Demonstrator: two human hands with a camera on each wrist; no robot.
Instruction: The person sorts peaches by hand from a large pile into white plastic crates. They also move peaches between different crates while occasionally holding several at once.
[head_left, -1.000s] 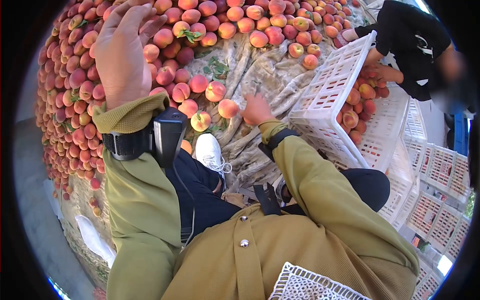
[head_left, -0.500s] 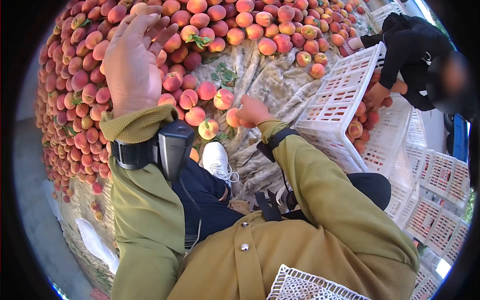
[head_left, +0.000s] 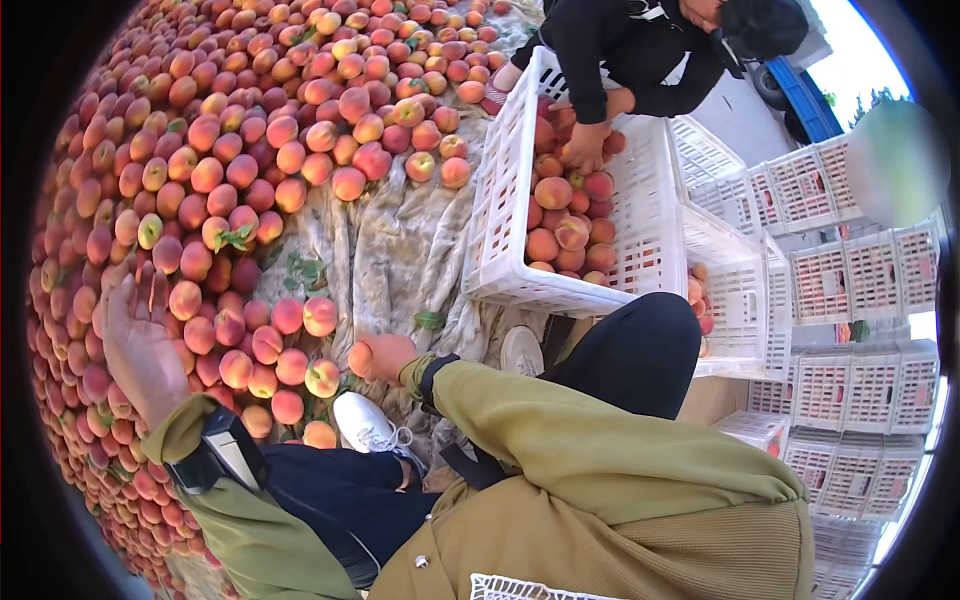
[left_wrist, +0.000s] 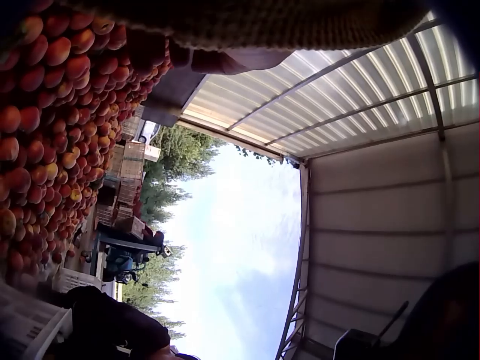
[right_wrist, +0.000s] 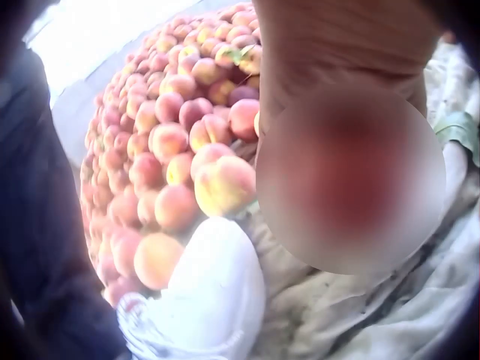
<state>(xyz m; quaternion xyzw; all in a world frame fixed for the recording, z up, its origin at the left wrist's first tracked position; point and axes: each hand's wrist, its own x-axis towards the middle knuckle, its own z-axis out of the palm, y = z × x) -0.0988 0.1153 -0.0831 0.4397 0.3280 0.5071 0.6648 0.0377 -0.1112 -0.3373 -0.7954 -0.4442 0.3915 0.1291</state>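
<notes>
A large pile of red-orange peaches (head_left: 230, 150) lies on a pale cloth (head_left: 400, 250) in the head view. My right hand (head_left: 383, 356) grips one peach (head_left: 360, 358) just above the cloth, near my white shoe (head_left: 365, 430). In the right wrist view that peach (right_wrist: 349, 180) fills the centre as a blur under my fingers (right_wrist: 337, 45). My left hand (head_left: 135, 325) is raised over the left side of the pile, palm showing, fingers straight, holding nothing. The left wrist view shows only the peach pile (left_wrist: 45, 112), roof and sky.
A white plastic crate (head_left: 500, 200) partly filled with peaches stands to the right of the cloth. A person in black (head_left: 620, 50) bends over it with a hand inside. Several stacked empty crates (head_left: 850, 330) rise at the far right. My knee (head_left: 640, 350) is beside the crate.
My right hand has closed on a peach at the pile's edge and lifted it toward my knee. My left hand has dropped to the lower left. The head view has swung toward the crate.
</notes>
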